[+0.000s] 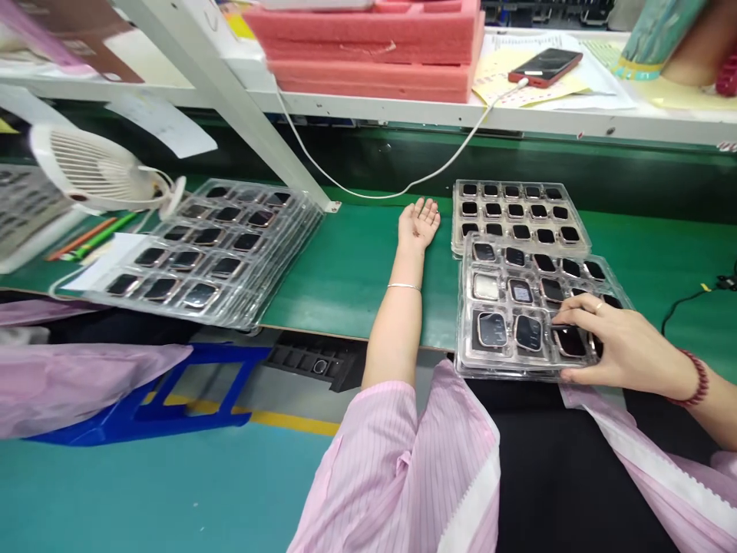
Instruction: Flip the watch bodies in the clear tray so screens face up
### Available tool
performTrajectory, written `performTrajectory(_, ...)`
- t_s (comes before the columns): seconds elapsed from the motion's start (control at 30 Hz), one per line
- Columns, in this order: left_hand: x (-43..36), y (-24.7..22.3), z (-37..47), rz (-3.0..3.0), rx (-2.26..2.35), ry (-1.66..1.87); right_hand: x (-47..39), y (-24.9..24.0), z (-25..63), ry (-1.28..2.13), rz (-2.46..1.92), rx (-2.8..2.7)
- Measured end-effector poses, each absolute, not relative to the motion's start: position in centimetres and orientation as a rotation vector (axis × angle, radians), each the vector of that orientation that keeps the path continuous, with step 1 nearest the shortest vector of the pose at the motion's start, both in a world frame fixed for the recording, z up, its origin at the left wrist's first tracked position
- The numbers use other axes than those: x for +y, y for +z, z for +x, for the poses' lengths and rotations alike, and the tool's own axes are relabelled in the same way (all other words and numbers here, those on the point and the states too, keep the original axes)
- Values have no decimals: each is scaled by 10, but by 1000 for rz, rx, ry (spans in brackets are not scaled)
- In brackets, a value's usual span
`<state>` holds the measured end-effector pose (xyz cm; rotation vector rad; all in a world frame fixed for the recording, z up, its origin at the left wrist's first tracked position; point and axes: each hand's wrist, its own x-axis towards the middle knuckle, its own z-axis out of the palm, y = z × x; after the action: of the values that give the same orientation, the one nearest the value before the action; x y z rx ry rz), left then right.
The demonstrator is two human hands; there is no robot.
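Note:
My left hand (420,223) rests palm up on the green tabletop, fingers loosely spread and nothing in it. To its right, a clear plastic tray (469,369) carries rows of square smartwatch bodies with dark screens. Over the front right of this tray is my right hand (625,346), its thumb and fingers curved around the edges of one smartwatch (570,343). That hand hides part of the neighbouring pockets. One pocket in the middle row holds a pale, whitish piece (487,287). Behind lies a second tray (579,244) of smartwatches, partly overlapped by the front one.
Stacked trays of watches (276,284) stand at left, beside a small white fan (95,169) and pens (95,236). A white cable (368,197) droops from the shelf, where a phone (546,67) and pink foam blocks (368,54) lie. A blue stool (230,384) is below.

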<state>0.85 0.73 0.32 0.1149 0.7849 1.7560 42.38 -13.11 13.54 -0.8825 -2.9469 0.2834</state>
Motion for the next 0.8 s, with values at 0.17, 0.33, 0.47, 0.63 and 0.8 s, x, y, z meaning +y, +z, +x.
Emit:
performTrajectory(0.17,7,5,9,39,701,1770,-72,153,406,78,-857,-2926)
performTrajectory(0.33,4,5,10,22,688,1790,23,124,357,-98,-912,-2967)
performTrajectory(0.47,4,6,10,34,706,1793,67,104,330,-34,-901,-2973)
performTrajectory(0.63,5,6,9,40,722,1786,71,90,332,32,-851,-2992)
performTrajectory(0.8,4,6,10,52,743,1790,63,86,340,172,-810,-2826)
